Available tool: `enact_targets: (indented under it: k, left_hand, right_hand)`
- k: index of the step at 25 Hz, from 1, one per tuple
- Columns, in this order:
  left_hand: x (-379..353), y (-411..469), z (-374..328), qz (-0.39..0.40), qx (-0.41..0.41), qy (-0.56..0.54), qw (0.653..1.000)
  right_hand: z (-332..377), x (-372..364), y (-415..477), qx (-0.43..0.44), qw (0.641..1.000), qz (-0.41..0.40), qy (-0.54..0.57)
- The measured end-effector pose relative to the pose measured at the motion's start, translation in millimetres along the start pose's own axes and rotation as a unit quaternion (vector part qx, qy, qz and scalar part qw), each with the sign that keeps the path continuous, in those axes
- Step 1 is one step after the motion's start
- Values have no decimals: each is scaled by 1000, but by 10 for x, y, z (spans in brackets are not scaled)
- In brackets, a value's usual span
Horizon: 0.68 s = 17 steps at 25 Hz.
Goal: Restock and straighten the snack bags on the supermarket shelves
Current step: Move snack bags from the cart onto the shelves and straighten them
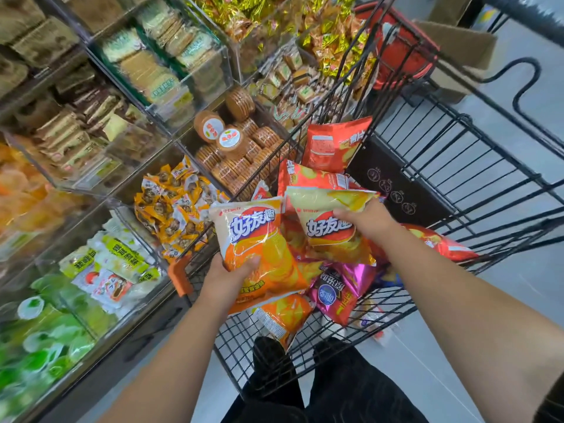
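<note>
My left hand (227, 277) grips the lower edge of an orange and white chip bag (259, 239), held upright over the near left corner of the black wire cart (457, 166). My right hand (364, 222) holds a second orange and white chip bag (328, 221) by its right side, above the pile in the cart. Under them lie red chip bags (332, 148), a pink bag (341, 290) and another orange bag (283, 315).
Clear bins of the shelf (128, 96) run along the left, filled with biscuits, round cookies (232, 141), small orange packets (174, 209) and green and white sweets. A dark carton (393, 178) stands in the cart. A red basket (399, 41) and cardboard box sit beyond.
</note>
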<state>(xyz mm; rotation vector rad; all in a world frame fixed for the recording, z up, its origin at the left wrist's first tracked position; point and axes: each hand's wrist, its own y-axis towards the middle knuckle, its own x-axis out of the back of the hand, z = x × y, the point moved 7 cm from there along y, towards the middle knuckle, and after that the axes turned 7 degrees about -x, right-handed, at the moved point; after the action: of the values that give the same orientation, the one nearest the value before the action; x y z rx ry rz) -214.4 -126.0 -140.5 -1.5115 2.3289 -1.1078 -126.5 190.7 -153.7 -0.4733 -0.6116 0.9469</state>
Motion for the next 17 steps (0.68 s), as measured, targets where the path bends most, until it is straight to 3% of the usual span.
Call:
enact_targets:
  k: [5,9,12,14,17]
  left_hand:
    - [140,-84,72,15,10,-28,999]
    - [176,-203,123,44,6,-42,998]
    - [132,-289,95,73,-11,-55,996]
    - [107,-318,91,91,-16,-68,993]
    - [143,-344,112,110,-16,-50,992]
  right_hand:
    - [181,225,-180,-38,985,19,168]
    - [342,139,-359,-61,988,113,84]
    - [307,24,-521,-99,978,164,84]
    - [189,-70,-582,-117,981,132,76]
    - [-112,-162,-777,-182,979,13,94]
